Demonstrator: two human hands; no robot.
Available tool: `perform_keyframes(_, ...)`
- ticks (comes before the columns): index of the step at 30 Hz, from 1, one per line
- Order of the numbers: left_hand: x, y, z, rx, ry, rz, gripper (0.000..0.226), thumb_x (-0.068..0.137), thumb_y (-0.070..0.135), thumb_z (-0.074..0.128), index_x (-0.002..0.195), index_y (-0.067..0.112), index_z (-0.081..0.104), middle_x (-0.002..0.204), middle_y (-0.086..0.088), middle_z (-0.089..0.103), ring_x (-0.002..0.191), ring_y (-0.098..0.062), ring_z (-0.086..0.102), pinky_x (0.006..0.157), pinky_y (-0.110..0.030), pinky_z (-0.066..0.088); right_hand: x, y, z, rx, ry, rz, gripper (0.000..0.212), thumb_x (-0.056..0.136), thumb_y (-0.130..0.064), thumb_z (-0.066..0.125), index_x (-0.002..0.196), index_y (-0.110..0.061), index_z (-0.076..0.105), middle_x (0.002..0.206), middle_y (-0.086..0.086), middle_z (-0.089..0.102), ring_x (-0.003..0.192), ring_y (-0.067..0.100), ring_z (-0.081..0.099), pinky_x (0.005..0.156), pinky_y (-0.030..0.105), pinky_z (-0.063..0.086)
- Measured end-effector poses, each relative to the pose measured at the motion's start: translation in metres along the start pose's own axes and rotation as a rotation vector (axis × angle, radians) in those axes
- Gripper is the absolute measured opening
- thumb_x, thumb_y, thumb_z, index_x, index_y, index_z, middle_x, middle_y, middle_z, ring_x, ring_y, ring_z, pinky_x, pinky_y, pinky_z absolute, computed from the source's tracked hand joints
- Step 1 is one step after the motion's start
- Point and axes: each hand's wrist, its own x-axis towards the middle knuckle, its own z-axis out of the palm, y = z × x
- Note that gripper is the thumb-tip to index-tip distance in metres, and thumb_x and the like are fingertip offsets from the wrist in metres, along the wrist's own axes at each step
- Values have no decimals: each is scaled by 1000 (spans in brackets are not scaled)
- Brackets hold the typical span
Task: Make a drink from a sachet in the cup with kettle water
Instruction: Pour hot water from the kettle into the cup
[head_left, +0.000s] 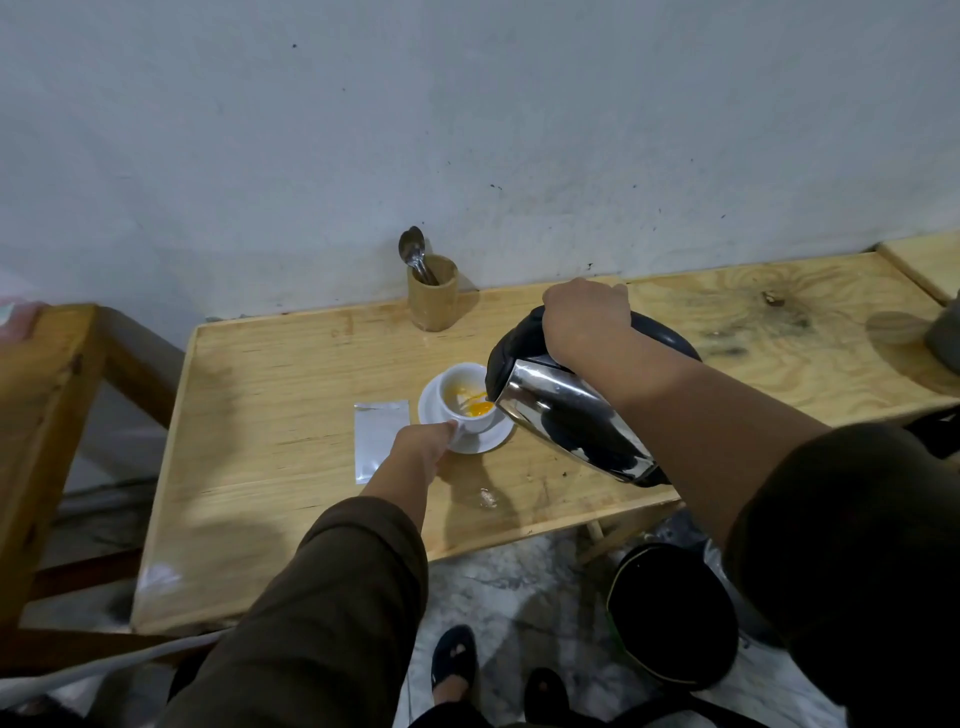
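A white cup (470, 418) stands on a white saucer (485, 441) near the middle of the wooden table (291, 395). Orange powder and liquid show inside the cup. My left hand (423, 447) grips the cup's handle from the near side. My right hand (587, 322) is closed on the black handle of a steel kettle (566, 415), which is tilted with its spout over the cup's right rim. A silver sachet (376, 434) lies flat just left of the saucer.
A wooden holder (432, 301) with spoons (414, 254) stands at the back against the wall. A wooden frame (47, 415) rises at the left. A black round object (670, 613) sits on the floor under the table's right side, near my feet (454, 665).
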Motion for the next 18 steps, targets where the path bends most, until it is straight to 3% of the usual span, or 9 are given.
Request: perform_keyframes(18,0,0,2,12,17,0,68,78,27,75,133,-2,48,122,-19,61,112,-32,61,100,-43,52,1,2,-3,-49,26,36,28,93,-15,49,120,-15,57,121,8,60,115,27,55,98,36,36)
